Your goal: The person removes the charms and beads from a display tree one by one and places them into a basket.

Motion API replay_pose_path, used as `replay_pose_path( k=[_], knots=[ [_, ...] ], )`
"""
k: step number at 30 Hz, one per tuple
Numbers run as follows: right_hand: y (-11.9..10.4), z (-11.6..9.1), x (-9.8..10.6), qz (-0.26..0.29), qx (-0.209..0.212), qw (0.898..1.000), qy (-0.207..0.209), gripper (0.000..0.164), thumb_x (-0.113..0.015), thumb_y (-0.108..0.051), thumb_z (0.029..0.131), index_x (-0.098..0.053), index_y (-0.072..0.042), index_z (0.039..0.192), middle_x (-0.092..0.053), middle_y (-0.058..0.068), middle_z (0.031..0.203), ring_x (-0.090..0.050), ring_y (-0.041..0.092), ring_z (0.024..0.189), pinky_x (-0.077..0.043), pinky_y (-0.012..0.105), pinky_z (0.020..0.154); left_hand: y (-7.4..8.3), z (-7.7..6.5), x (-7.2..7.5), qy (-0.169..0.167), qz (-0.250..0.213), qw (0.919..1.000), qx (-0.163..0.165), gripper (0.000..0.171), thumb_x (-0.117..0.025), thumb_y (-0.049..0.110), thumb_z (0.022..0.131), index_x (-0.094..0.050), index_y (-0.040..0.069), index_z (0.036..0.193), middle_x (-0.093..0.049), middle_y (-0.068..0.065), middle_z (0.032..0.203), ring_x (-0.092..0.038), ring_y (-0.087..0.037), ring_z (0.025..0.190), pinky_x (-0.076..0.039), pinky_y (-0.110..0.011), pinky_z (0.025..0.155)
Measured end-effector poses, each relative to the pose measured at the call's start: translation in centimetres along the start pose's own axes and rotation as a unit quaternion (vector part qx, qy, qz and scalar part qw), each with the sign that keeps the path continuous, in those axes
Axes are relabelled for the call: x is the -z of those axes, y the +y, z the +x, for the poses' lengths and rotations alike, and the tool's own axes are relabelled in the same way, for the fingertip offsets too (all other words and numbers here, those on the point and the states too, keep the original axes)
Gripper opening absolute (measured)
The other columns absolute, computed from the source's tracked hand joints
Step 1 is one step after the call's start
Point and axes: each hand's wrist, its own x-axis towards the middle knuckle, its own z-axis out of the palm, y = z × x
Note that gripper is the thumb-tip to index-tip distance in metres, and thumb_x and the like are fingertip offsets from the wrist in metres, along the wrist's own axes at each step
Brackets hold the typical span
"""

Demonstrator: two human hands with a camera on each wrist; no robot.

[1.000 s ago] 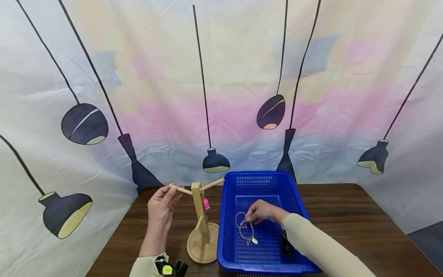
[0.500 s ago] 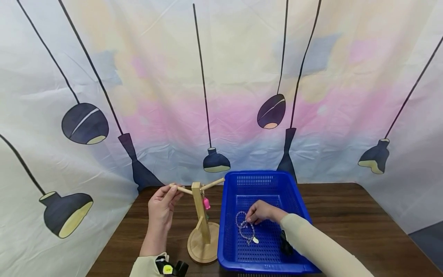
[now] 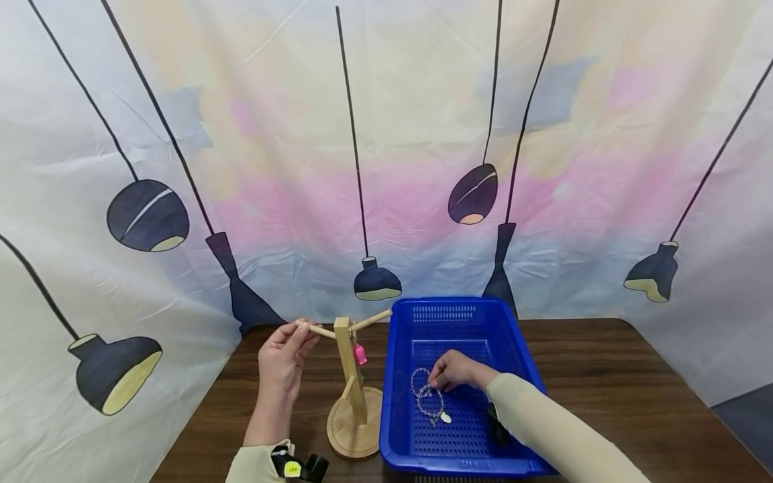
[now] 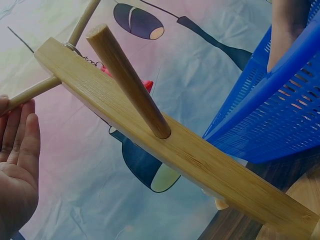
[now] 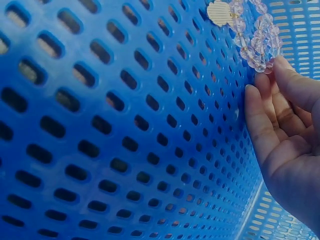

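Observation:
In the head view my left hand (image 3: 282,362) pinches the end of an upper peg on a wooden peg stand (image 3: 356,396). The left wrist view has this hand (image 4: 20,175) at the far left, with the post (image 4: 200,160) running diagonally past it. A pink keychain (image 3: 360,353) hangs from the opposite upper peg by a ring and chain. Inside the blue basket (image 3: 398,463), my right hand (image 3: 459,370) pinches a beaded bracelet (image 5: 259,44) of clear pinkish beads between thumb and fingertips. Two loops show, and a pale shell charm (image 3: 445,417) dangles below them.
The basket stands right beside the stand's round base (image 3: 350,443) on a dark wooden table (image 3: 604,389). Behind the table hangs a cloth backdrop (image 3: 423,134) printed with lamps. Black wrist cameras sit on both sleeves.

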Motion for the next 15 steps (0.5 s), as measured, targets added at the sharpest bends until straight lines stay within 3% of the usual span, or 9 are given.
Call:
replay_pose_path(
  k=[15],
  knots=[
    [-0.24, -0.25, -0.22, -0.010, -0.001, 1.000, 0.007, 0.009, -0.073, 0.003, 0.089, -0.077, 0.006, 0.097, -0.078, 0.016, 0.094, -0.072, 0.016, 0.083, -0.066, 0.038, 0.076, 0.01, -0.06, 0.01, 0.000, -0.001, 1.0000, 0.002, 0.028, -0.060, -0.005, 0.100, -0.078, 0.014, 0.090, -0.080, 0.003, 0.085, -0.077, -0.004, 0.081, -0.064, -0.018, 0.076]
  ],
)
